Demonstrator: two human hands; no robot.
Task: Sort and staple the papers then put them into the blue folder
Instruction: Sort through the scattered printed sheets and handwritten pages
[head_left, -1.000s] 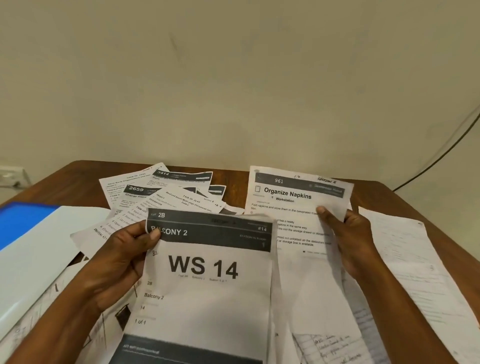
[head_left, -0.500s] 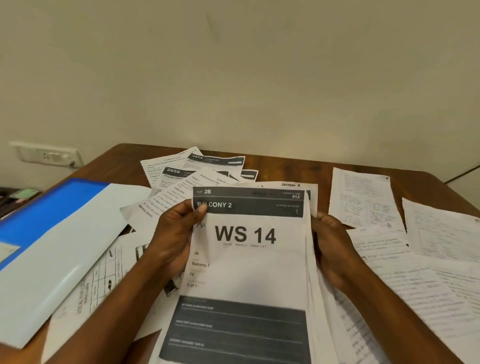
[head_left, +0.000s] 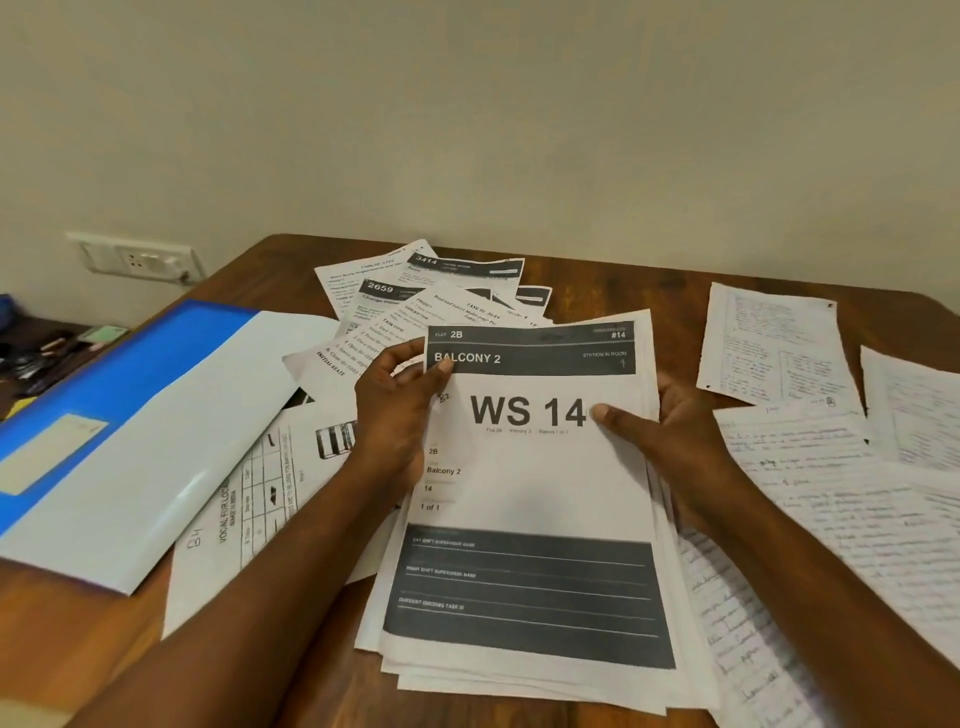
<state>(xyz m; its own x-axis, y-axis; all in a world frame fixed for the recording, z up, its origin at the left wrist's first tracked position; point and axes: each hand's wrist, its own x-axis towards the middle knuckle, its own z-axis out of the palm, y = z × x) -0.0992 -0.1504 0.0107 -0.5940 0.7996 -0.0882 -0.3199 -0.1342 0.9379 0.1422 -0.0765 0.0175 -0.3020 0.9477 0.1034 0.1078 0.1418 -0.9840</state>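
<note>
Wooden table (head_left: 597, 291); both hands round paper stack (head_left: 524, 483).

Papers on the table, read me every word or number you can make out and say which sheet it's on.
Top sheet of the stack in both hands: "FLAT 2B", "#14", "BALCONY 2", "STATION IN ROOM", "WS 14", "Balcony 2", "14", "1 of 1".
Far sheets: "3414", "2659", "INITIAL STATE".
Left sheet: "B4".
Handwritten pages: too small to read.
</note>
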